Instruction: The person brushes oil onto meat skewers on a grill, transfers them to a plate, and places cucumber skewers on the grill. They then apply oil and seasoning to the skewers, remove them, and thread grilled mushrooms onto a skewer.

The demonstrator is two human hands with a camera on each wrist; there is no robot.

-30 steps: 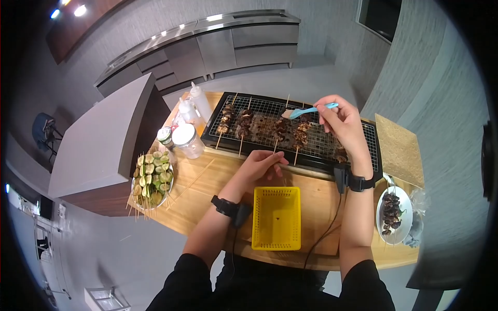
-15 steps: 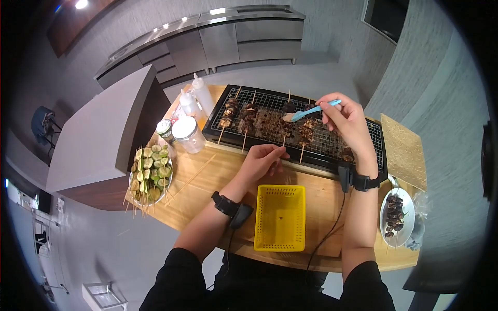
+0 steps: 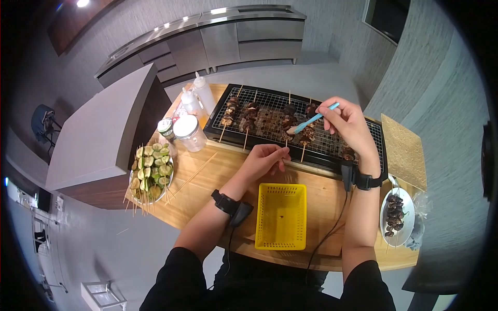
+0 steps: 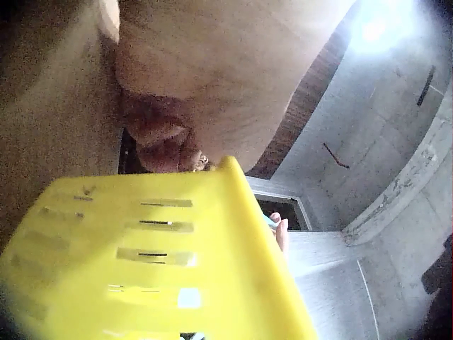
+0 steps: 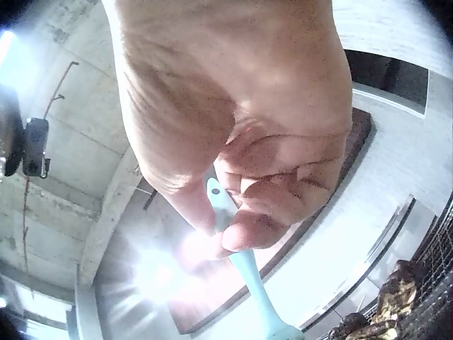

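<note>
In the head view my right hand pinches the light blue handle of a basting brush between thumb and fingers. Its bristles are at the lower meat of a dark grilled skewer on the grill. The bare lower end of that same skewer runs to my left hand, whose thumb and fingertips pinch it at the grill's front edge. The right wrist view shows the brush handle between thumb and curled fingers. In the left wrist view, fingers are partly hidden behind a yellow basket.
Other meat skewers lie on the black grill. The yellow basket stands in front. At left are a plate of sliced-vegetable skewers, a white-lidded jar and squeeze bottles. A white plate with cooked skewers sits at right.
The brush has moved down along the skewer, from its upper meat toward the end in my left hand. My left hand keeps its pinch. The head view has shifted slightly.
</note>
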